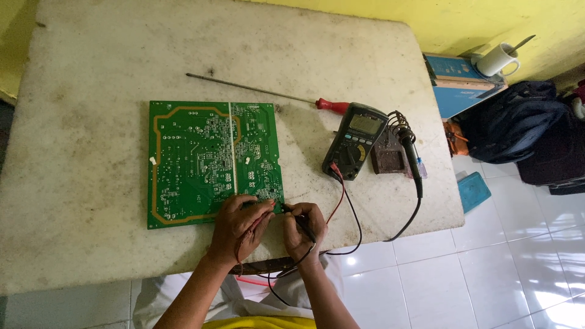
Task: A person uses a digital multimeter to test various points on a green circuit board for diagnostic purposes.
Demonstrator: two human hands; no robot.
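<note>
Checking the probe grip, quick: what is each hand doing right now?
Left hand: closed on the red probe, resting on the green circuit board.
Right hand: closed on the black probe.

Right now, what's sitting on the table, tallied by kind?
Green circuit board: 1
Multimeter: 1
Red-handled screwdriver: 1
Soldering iron on its stand: 1
Test probes, one in the left hand and one in the right hand: 2
Total: 6

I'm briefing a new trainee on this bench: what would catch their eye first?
The green circuit board lying flat mid-table, with the left hand and right hand pressing probes to its near-right corner. Right of it sit a dark multimeter and a soldering iron; behind, a red-handled screwdriver.
</note>
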